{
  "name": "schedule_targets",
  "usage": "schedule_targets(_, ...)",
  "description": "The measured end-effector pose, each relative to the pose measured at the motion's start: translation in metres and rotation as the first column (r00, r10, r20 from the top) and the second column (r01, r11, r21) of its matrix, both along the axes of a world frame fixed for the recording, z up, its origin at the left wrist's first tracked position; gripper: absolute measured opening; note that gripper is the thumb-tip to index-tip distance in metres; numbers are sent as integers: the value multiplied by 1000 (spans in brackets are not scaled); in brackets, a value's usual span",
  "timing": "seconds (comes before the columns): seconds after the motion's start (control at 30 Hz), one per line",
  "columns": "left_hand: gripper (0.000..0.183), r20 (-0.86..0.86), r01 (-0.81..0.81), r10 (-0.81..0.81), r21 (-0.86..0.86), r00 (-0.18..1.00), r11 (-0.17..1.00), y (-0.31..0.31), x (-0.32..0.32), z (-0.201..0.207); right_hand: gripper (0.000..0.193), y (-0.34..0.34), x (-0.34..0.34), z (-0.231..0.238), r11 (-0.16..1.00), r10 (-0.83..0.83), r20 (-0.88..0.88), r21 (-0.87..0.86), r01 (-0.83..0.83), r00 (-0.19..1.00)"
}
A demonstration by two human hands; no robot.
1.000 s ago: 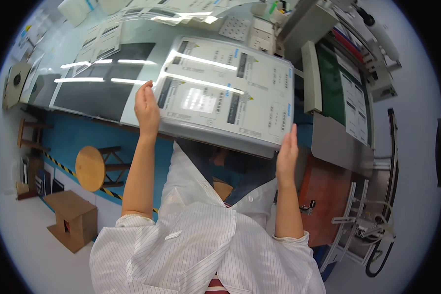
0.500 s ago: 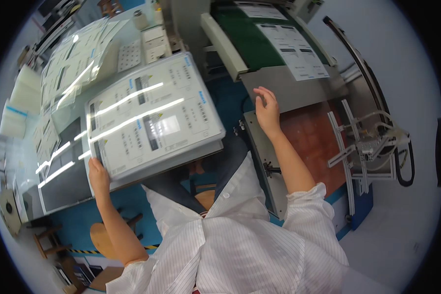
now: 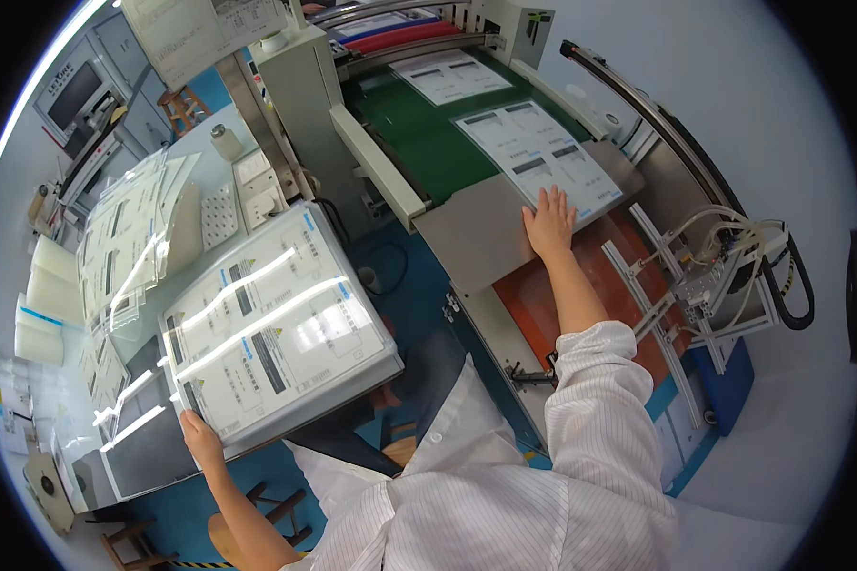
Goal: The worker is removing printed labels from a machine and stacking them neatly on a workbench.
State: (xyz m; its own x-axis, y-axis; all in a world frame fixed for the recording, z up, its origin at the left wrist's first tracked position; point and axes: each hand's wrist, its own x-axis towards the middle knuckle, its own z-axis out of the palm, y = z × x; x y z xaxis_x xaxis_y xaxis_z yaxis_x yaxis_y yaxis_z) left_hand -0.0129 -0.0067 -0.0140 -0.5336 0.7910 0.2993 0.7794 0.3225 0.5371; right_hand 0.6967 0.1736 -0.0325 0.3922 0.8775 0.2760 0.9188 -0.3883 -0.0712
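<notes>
At the near left corner of a thick stack of printed sheets (image 3: 286, 328), my left hand (image 3: 201, 440) closes on the edge, its fingers partly hidden. The stack lies on the table, its clear glossy top reflecting the lights. My right hand (image 3: 550, 226) is open, fingers spread and flat, its fingertips touching the near end of a printed sheet (image 3: 533, 152). That sheet lies partly on the green conveyor belt (image 3: 390, 114) and partly over the grey metal plate (image 3: 467, 228) at its end. Another printed sheet (image 3: 450, 76) lies farther back on the belt.
Loose clear printed sheets (image 3: 124, 219) are heaped at the left, with white rolls (image 3: 52, 285) beside them. Right of my right arm, a metal frame with hoses (image 3: 705, 285) stands over an orange-red surface (image 3: 590, 276). Wooden stools (image 3: 276, 519) are below the table.
My right hand has moved forward from the air onto the near sheet. That sheet now reaches farther over the metal plate. My left hand stays at the stack's corner; the view has shifted.
</notes>
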Motion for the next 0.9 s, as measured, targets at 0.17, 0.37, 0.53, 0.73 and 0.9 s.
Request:
schedule_targets(0.17,40,13,-1,1,-6,1000,1000,3,-3,-1,58,-17,-5,-9,999,-42,-189,-31,37,981)
schedule_targets(0.37,40,29,-30,29,25,999,999,0,4,4,69,-79,-63,-6,974,218,-229,-18,-228,949)
schedule_targets(0.53,41,43,-46,45,21,998,999,-1,0,-2,81,-115,-104,38,912,253,-264,-256,-320,931)
schedule_targets(0.73,43,131,-41,48,-60,990,997,1,15,19,45,-98,-106,43,964,267,-389,106,-245,882)
schedule_targets(0.9,39,-110,-82,77,-47,991,996,2,28,28,53,-134,-187,112,755,652,-378,402,-518,657)
